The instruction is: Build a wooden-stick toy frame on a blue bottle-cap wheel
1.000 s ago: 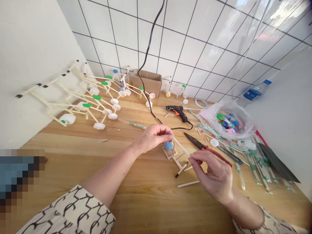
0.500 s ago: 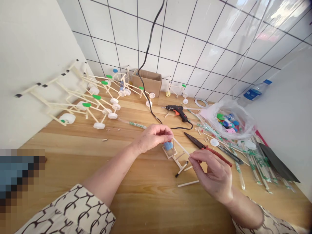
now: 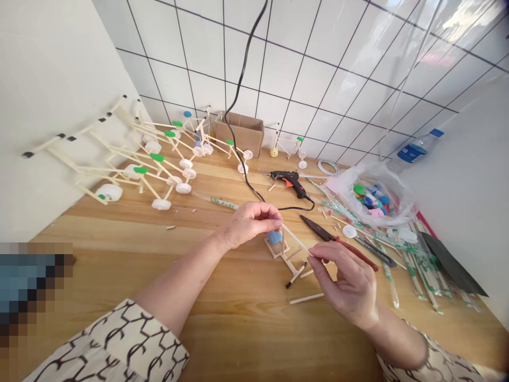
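Note:
A thin white stick (image 3: 295,237) slants between my two hands. My left hand (image 3: 251,225) pinches its upper end between thumb and fingers, and my right hand (image 3: 347,281) pinches the lower end. Just beneath lies a small frame of wooden sticks (image 3: 292,268), with a blue piece (image 3: 274,237) at its far part and a black-tipped crossbar at the near end. A loose pale stick (image 3: 306,298) rests on the table to the left of my right hand.
Behind my hands are a black glue gun (image 3: 289,180) with its cord and red-handled pliers (image 3: 338,241). Several stick tricycles with white wheels (image 3: 162,204) stand at left. A cardboard box (image 3: 240,132), a bag of coloured pieces (image 3: 374,199) and wrapped sticks (image 3: 425,276) lie farther round.
My hands keep nearly the same pose, both pinching the white stick. The view has shifted very slightly; nothing else visibly moves.

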Tool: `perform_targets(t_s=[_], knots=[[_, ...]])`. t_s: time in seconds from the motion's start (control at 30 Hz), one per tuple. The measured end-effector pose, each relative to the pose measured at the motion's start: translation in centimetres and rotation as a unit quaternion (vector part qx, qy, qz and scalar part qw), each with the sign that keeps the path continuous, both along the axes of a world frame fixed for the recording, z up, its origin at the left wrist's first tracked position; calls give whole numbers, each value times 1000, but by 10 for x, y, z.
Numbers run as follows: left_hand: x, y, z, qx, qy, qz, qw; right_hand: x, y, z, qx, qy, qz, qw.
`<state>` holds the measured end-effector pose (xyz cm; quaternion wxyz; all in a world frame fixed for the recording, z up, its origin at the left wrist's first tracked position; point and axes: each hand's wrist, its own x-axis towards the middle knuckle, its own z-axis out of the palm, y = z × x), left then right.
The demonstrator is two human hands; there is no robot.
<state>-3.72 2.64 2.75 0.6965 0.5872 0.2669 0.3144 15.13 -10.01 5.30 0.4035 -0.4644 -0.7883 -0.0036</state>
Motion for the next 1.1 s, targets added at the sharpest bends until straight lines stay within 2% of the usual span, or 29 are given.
perform_targets(t_s=[1.1], knots=[[0, -1, 0, 3, -4, 2, 1000, -5, 1, 6, 16, -10, -5, 1000]])
